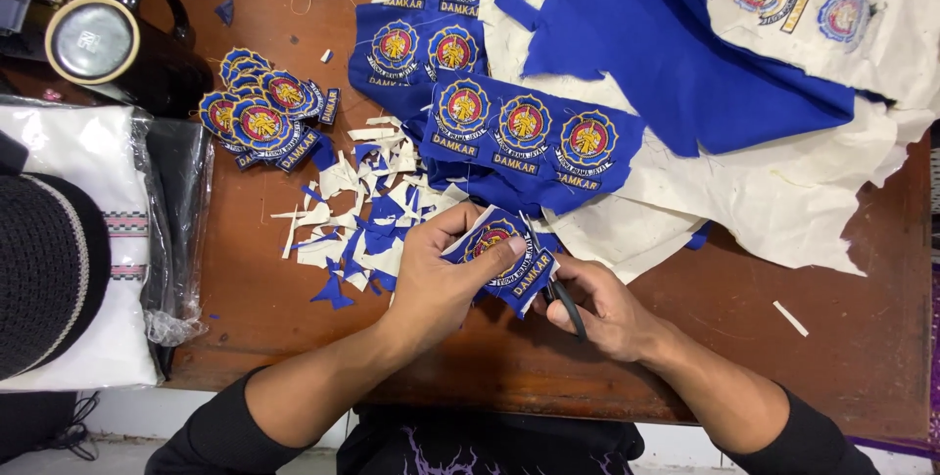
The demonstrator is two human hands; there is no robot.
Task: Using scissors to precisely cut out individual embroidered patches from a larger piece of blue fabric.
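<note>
- Closest to the camera were two forearms in black sleeves, meeting over the near edge of the brown wooden bench point(862, 338).
- Left hand point(446, 284) was pinching a round embroidered badge on blue cloth point(504, 255), thumb on top and fingers curled under, holding it tilted just above the bench.
- Right hand point(602, 308) was closed around the black handles of a small pair of scissors point(568, 307), right up against the lower right edge of that badge. Couldn't tell from this angle whether the blades were apart or together.
- Just left of the hands sat a messy heap of blue and cream fabric offcuts point(357, 230).
- Further left and back, a stack of already cut-out round badges point(259, 113) was piled up.
- Behind the hands lay a blue cloth strip with five uncut badges point(509, 127) in two rows, partly on a big cream backing sheet point(783, 191).
- On top of that sheet was a large plain blue piece of fabric point(666, 34), with a few more badges at the top right corner.
- Far left: a black mug with a lid point(113, 44), a folded white garment in a clear plastic bag point(108, 240), and a black knitted cap point(44, 269) resting on it.
</note>
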